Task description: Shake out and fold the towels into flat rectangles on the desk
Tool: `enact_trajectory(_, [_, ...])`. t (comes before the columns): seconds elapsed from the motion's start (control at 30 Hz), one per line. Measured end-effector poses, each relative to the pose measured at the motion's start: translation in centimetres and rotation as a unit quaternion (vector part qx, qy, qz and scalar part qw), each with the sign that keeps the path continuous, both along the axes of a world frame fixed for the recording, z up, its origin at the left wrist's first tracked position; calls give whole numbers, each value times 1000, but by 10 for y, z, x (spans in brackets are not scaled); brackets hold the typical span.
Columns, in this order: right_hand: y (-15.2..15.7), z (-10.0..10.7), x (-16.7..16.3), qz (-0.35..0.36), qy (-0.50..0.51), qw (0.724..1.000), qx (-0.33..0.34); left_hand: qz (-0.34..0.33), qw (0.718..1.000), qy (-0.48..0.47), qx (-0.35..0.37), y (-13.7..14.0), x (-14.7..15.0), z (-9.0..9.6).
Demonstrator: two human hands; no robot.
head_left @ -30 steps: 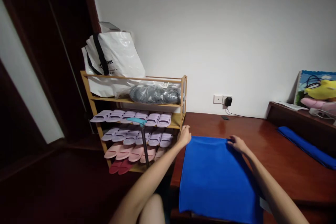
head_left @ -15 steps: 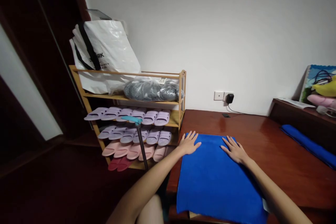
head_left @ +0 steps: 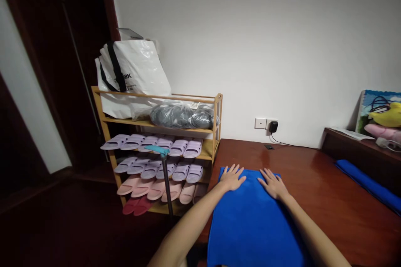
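Observation:
A blue cloth (head_left: pixel 250 221) lies spread over the left part of the reddish-brown wooden desk (head_left: pixel 338 200), reaching down past the bottom of the view. My left hand (head_left: pixel 232 178) rests flat on the cloth near its far left corner, fingers spread. Near the far right corner, my right hand (head_left: pixel 273 184) also lies flat on it with fingers apart. Neither hand grips the cloth. Another blue cloth (head_left: pixel 369 181), folded into a long strip, lies along the desk's right side.
Left of the desk stands a wooden shoe rack (head_left: pixel 216 121) with several slippers (head_left: pixel 180 148), a white bag (head_left: pixel 140 64) and a plastic-wrapped grey bundle (head_left: pixel 181 116). A pole with a blue top (head_left: pixel 158 149) stands before it. A black plug (head_left: pixel 273 127) sits in the wall socket.
Both hands have shifted slightly closer together on the cloth, staying flat. The view has tilted up a little, so the scene sits lower.

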State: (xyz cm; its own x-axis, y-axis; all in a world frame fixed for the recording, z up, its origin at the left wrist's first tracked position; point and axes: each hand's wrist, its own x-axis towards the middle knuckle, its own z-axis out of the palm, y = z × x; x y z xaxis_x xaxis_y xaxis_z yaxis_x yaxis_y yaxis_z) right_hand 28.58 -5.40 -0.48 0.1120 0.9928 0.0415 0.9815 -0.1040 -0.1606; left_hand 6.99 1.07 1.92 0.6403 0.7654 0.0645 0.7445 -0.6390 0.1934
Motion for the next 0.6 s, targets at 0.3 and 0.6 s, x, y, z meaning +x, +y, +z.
enact_trajectory(0.3, [-99,2,-8,-6,-59,993,102,-66,995,-45,52,-91,-65,2])
enact_trajectory(0.6, [-90,7,-24,96,-20,994,53,-94,995,10,-23,-74,-54,15])
